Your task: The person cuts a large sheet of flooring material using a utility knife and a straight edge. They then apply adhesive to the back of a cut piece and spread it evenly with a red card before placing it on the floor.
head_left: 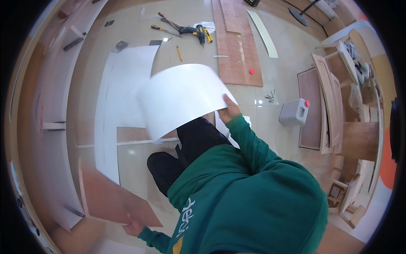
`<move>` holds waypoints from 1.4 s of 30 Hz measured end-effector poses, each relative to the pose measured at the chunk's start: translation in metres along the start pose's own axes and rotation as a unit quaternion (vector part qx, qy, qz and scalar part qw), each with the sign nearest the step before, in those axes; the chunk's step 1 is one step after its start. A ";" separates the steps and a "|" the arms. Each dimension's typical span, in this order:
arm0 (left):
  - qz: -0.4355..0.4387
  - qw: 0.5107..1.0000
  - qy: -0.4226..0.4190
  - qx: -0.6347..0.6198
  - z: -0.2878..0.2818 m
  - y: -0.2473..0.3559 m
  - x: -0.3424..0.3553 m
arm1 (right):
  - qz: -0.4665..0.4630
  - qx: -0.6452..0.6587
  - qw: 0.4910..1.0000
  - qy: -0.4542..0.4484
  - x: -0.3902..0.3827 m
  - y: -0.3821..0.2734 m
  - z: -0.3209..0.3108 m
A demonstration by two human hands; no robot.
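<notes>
A: The room has a pale tiled floor [186,25] strewn with work things: a power drill [199,33], a screwdriver [165,30] and a pencil [179,53] lie near the top, beside long brown boards [239,51]. A grey plastic can [293,112] with a red cap stands to the right, next to stacked wooden door panels [327,106].

B: And the person?

A: The person wears a green hooded top and dark trousers. The right hand [230,111] is raised in front of the body and its grip pinches the lower right corner of a white sheet [182,97], which curves upward and hangs in the air above the floor.

B: Is that sheet touching anything else?

A: Only the hand, as far as can be seen. Its left edge looks blurred. Below and behind it a larger white panel [122,80] lies flat on the floor.

B: What about the other hand?

A: The left hand [134,228] is low at the left, its grip closed on the near edge of a brown board [116,201] that tilts up off the floor. The fingers are mostly hidden under the board.

B: Anything along the left side?

A: A pale cabinet frame [53,122] with shelves runs along the left, bent by the lens.
</notes>
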State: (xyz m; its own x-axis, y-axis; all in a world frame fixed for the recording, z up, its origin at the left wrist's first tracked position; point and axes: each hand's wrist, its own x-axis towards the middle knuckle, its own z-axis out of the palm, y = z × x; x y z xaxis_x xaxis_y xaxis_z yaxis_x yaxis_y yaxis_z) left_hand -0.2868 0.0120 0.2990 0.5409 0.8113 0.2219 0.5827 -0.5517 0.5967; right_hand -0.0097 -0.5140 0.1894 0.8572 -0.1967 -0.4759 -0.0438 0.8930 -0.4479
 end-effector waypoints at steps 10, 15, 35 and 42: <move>0.177 0.975 -0.129 0.048 0.014 0.164 0.003 | -0.183 0.126 0.972 0.077 0.004 -0.150 -0.112; 0.237 0.956 -0.168 -0.042 0.021 0.225 0.002 | -0.264 0.203 0.942 -0.045 -0.008 -0.214 -0.131; 0.106 0.990 -0.063 0.061 -0.077 0.195 0.051 | -0.264 -0.103 0.957 -0.065 0.104 -0.196 0.059; 0.140 0.985 -0.094 -0.020 -0.064 0.216 0.100 | -0.282 -0.303 0.908 0.057 0.107 -0.019 0.156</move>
State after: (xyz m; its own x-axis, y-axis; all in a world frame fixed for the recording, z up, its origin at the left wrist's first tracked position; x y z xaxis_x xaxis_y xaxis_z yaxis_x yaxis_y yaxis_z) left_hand -0.1456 -0.0135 0.4988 0.7826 0.5753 0.2377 0.3717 -0.7383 0.5628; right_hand 0.1624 -0.4886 0.2647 0.7741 -0.6249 -0.1014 0.0812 0.2568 -0.9630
